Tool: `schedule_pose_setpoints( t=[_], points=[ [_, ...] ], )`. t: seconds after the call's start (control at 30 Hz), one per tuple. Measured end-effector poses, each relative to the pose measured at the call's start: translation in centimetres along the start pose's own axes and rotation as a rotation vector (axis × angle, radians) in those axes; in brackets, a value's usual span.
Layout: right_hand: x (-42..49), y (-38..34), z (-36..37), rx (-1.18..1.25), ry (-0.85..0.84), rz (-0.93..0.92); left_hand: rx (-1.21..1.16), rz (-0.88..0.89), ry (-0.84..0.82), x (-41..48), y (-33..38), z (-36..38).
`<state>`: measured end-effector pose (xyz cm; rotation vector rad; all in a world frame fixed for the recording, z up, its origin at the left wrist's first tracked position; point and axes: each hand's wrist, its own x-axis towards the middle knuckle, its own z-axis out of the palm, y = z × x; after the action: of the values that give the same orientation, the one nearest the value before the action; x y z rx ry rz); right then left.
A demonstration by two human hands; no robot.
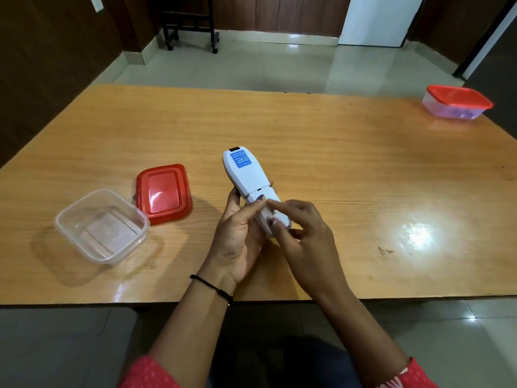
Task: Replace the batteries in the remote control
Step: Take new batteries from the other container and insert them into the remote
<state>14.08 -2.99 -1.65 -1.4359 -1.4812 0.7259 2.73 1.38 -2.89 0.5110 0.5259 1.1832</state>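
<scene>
Fingers (256,208) of the left hand (240,239) wrap the lower end of the remote control (249,180), a closed grip that holds it back-side up just above the counter (335,163), near the middle of the frame. The right hand (305,233) is half curled, holding nothing that shows; its forefinger and thumb press on the battery cover (264,204) at the remote's near end. A seam shows where that cover meets the body, so it looks either just being slid off or just being seated; I cannot tell which. No batteries are visible anywhere, so how much of the swap is done stays unclear.

The remote is smooth white plastic, long and rounded, with a blue printed label (241,161) near its far end and a dark window at the tip. At lower left sits an open clear plastic box (70,219), squarish with rounded corners and apparently empty, and touching it a glossy red lid (163,191) lying flat. At upper right, well apart, stands a second box (456,103), closed under its red lid. The counter is glossy wood-grain laminate with a bright glare patch.
</scene>
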Motion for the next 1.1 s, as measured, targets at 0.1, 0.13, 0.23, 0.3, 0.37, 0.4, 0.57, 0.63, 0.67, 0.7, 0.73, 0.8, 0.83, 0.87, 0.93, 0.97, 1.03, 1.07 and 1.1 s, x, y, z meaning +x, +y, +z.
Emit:
schedule_pose_setpoints(
  t=[0.1,0.13,0.23,0.3,0.37,0.4,0.57,0.63,0.67,0.7,0.73,0.8,0.83,0.87,0.93,0.97,1.03,1.07,1.1],
  points=[
    [0.7,-0.1,-1.2,0.357,-0.05,0.259,0.035,0.002,-0.021,0.0,-0.1,0.2],
    [0.9,0.0,-1.5,0.442,-0.074,0.332,0.068,0.005,-0.015,0.1,-0.3,0.2],
    [0.9,0.2,-1.8,0.54,-0.109,0.402,0.172,0.02,0.02,0.1,-0.7,0.3],
    [0.8,0.2,-1.6,0.569,-0.079,0.405,0.201,0.022,0.045,0.1,-0.7,0.5],
    [0.8,0.1,-1.2,0.55,-0.038,0.405,0.215,0.029,0.065,0.1,-0.8,0.5],
    [0.8,0.1,-1.1,0.533,-0.02,0.403,0.231,0.03,0.079,0.0,-0.8,0.5],
    [0.7,0.0,-0.5,0.5,0.012,0.415,0.283,0.036,0.128,-0.1,-0.9,0.4],
    [0.7,0.1,-0.6,0.487,0.011,0.42,0.276,0.027,0.131,-0.1,-0.9,0.5],
    [0.7,0.2,-0.6,0.483,0.01,0.42,0.273,0.023,0.129,-0.1,-0.9,0.5],
    [0.7,0.2,-0.6,0.483,0.009,0.419,0.274,0.021,0.126,-0.1,-0.9,0.5],
    [0.8,0.2,-0.7,0.485,0.009,0.419,0.274,0.02,0.122,0.0,-0.9,0.5],
    [0.8,0.2,-0.7,0.497,0.006,0.424,0.273,0.023,0.118,0.0,-0.8,0.6],
    [0.8,0.1,-0.8,0.507,0.003,0.428,0.27,0.023,0.115,0.0,-0.7,0.6],
    [0.8,0.1,-0.9,0.526,-0.002,0.433,0.264,0.021,0.11,0.0,-0.7,0.6],
    [0.9,0.1,-1.3,0.593,-0.025,0.444,0.243,0.016,0.077,0.0,-0.6,0.8],
    [1.0,0.0,-1.5,0.644,-0.047,0.453,0.233,0.015,0.055,0.0,-0.6,0.9],
    [1.1,0.0,-2.0,0.78,-0.101,0.49,0.229,0.014,0.015,-0.1,-0.6,1.1],
    [1.1,0.0,-2.2,0.847,-0.124,0.514,0.23,0.013,-0.002,-0.1,-0.6,1.2],
    [1.1,0.0,-2.4,0.897,-0.147,0.534,0.237,0.011,-0.013,0.0,-0.6,1.2]
  ],
)
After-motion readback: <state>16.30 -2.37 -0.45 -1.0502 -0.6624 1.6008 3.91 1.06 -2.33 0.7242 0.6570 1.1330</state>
